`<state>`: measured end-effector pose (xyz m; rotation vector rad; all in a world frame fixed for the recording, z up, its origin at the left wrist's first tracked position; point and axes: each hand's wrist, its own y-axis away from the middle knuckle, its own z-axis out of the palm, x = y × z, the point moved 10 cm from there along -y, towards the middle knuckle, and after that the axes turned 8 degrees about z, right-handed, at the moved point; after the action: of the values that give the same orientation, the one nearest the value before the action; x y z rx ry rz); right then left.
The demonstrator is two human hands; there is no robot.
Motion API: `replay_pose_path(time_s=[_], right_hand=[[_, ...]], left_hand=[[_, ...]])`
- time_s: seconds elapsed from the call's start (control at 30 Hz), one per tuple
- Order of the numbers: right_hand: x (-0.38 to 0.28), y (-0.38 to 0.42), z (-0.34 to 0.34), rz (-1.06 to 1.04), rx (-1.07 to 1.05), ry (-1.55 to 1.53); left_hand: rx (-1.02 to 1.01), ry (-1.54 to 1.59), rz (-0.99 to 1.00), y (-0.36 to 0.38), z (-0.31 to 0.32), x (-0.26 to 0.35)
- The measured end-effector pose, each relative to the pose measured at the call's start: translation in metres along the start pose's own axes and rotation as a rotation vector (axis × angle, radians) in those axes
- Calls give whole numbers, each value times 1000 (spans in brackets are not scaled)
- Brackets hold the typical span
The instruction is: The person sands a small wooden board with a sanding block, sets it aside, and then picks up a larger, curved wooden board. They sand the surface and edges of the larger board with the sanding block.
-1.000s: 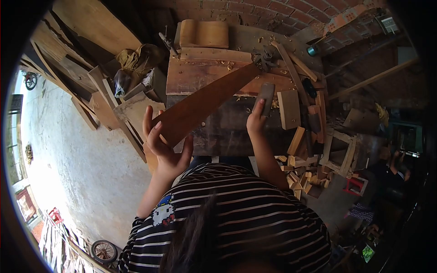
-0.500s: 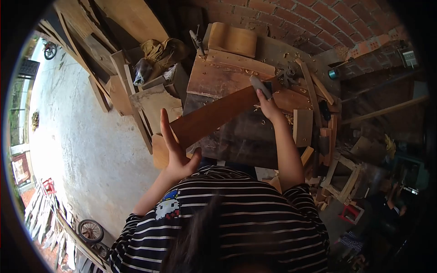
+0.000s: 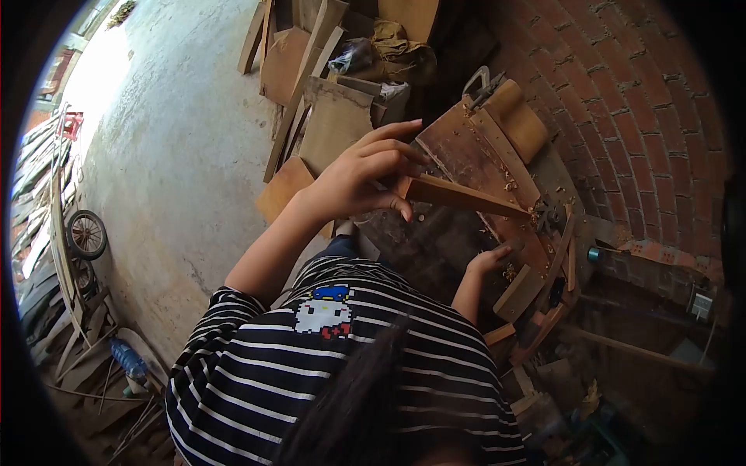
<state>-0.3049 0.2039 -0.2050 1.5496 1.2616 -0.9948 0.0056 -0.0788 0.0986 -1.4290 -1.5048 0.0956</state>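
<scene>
A long reddish-brown board [image 3: 466, 194] slants over the workbench [image 3: 396, 233], its near end beside my left hand [image 3: 365, 171]. That hand is raised at this end, fingers apart and thumb below; whether it bears any of the board's weight cannot be made out. Lower right, my right hand [image 3: 489, 260] is over the bench with its fingers extended around a dark, blurred object that looks like the sanding block. The board's far end lies near a metal clamp [image 3: 549, 217] among wood shavings.
A curved wooden piece [image 3: 517, 120] and another clamp [image 3: 483, 87] are at the bench's back edge, near the brick wall [image 3: 622, 116]. Scrap boards [image 3: 330, 120] lean left of the bench. A wheel [image 3: 87, 234] stands on the floor far left.
The view has turned and shifted. The board now appears edge-on and tilted. My left hand has risen beside its end, and my right hand has moved down off the board's face.
</scene>
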Motion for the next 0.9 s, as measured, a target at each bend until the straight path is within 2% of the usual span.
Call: replay_pose_path(time_s=[0.03,0.07,0.1,0.13,0.17,0.23,0.3,0.37,0.4,0.43,0.5,0.6,0.63,0.77,0.87,0.9], right_hand=[[9,5,1,-47,-24,124],[25,1,1,-139,-36,181],[20,12,-2,-134,-36,196],[0,36,6,-60,-72,276],[-7,49,13,14,-106,352],[16,42,21,-9,-150,414],[14,62,50,14,-336,545],[28,61,80,-286,-428,324],[10,73,92,-378,-471,354],[-13,90,106,-471,-518,385],[-24,106,135,-732,-473,603],[-35,114,194,-753,-481,858],[-36,113,214,-733,-472,939],[-41,102,276,-747,-447,1031],[-42,95,296,-905,-332,1055],[-38,92,298,-895,-344,1059]], left_hand=[[153,104,18,0,-23,2],[363,334,8,3,-48,0],[440,265,-73,4,-74,1],[535,326,-101,6,-99,5],[604,257,-198,19,-124,5],[719,155,-169,34,-167,15],[740,50,-234,44,-198,29],[785,26,-271,50,-218,38],[778,-20,-287,52,-222,37],[777,-14,-298,51,-218,33],[772,-200,-480,53,-207,14],[714,-164,-567,63,-164,-39],[619,-207,-682,68,-145,-58],[552,-205,-855,112,-85,-141],[565,-82,-882,142,-40,-188],[543,-60,-894,154,-24,-204]])
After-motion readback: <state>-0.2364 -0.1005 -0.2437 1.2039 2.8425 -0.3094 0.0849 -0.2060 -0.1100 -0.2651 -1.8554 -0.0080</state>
